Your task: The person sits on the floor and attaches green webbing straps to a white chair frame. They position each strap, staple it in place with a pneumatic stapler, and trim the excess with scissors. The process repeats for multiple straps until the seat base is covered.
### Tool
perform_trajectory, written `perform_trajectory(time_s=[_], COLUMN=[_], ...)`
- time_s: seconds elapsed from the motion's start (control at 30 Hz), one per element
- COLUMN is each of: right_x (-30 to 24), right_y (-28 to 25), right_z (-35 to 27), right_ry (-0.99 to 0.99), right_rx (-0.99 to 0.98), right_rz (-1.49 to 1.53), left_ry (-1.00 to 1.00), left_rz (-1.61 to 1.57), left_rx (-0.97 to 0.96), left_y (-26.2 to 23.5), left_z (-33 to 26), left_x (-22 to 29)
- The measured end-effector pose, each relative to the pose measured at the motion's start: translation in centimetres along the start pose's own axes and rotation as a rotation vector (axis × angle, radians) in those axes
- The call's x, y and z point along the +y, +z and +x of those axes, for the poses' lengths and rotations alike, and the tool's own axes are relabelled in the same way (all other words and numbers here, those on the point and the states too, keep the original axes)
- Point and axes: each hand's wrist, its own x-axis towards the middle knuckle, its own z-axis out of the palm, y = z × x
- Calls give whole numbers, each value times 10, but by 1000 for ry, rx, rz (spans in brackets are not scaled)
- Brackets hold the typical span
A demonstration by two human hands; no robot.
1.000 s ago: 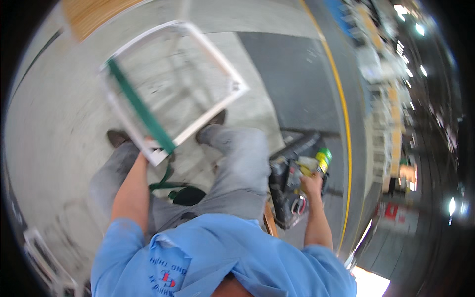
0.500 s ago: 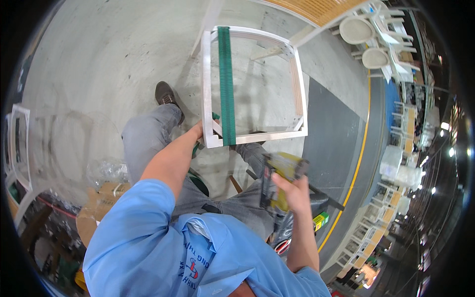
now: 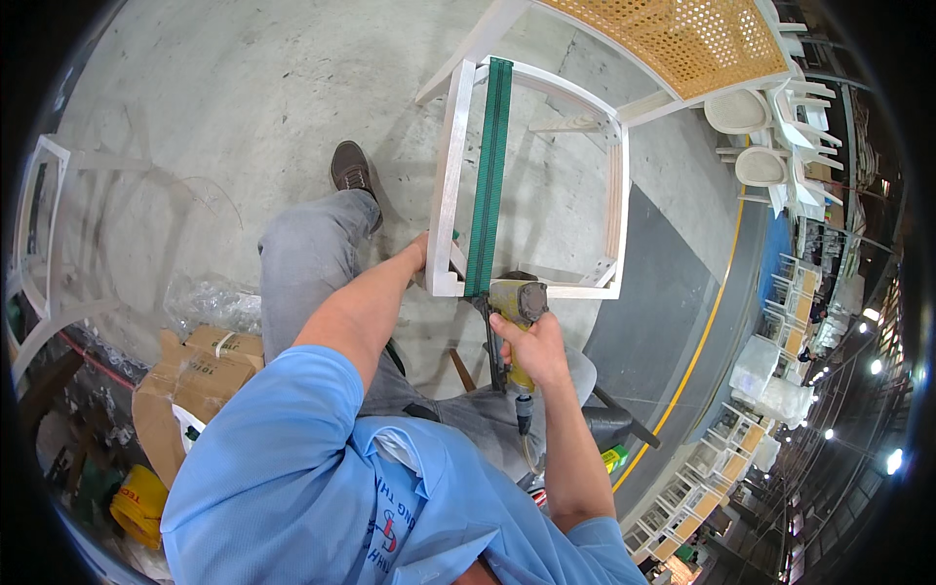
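Note:
My right hand (image 3: 534, 349) is wrapped round a yellow and black pneumatic staple gun (image 3: 522, 300), an air hose fitting at its lower end. Its nose is at the near rail, by the near end of a green webbing strap (image 3: 489, 175); whether it touches cannot be made out. The strap runs from far rail to near rail across a whitish wooden chair seat frame (image 3: 448, 185), close to its left side. My left hand (image 3: 419, 252) is at the frame's left rail near the front corner, its fingers hidden behind the wood. A bit of green shows beside it.
The chair's woven cane back (image 3: 682, 44) rises beyond the frame. Cardboard boxes (image 3: 205, 366) and a yellow roll (image 3: 139, 505) lie at lower left, near another white chair frame (image 3: 49, 234). A green box (image 3: 613, 457) is at my right. White chairs (image 3: 760, 166) stand far right.
The staple gun has moved up and left to the frame's near rail with my right hand. The frame appears further right in view; my left hand stays at its left rail.

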Motion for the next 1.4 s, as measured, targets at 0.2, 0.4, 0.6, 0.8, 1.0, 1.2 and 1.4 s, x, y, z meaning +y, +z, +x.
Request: perform_trajectory(time_s=[0.2, 0.4, 0.6, 0.8, 1.0, 1.2, 1.4], right_x=[-5, -7, -15, -6, 9, 66, 94], right_y=[4, 10, 16, 11, -47, -76, -72], right_z=[-4, -5, -11, -23, -82, -115, -118], right_ry=[5, 30, 12, -38, -194, -246, -301], right_rx=[14, -6, -3, 7, 175, 294, 256], right_rz=[-2, -9, 32, 150, 336, 485, 542], left_ry=[7, 19, -8, -7, -35, -352, -326], left_rz=[12, 135, 94, -35, 371, 968, 469], left_rx=[-21, -16, -10, -44, 116, 669, 148], left_y=[-3, 1, 1, 3, -6, 12, 78], left_z=[2, -2, -4, -7, -26, -77, -152], left_x=[0, 3, 6, 6, 17, 27, -31])
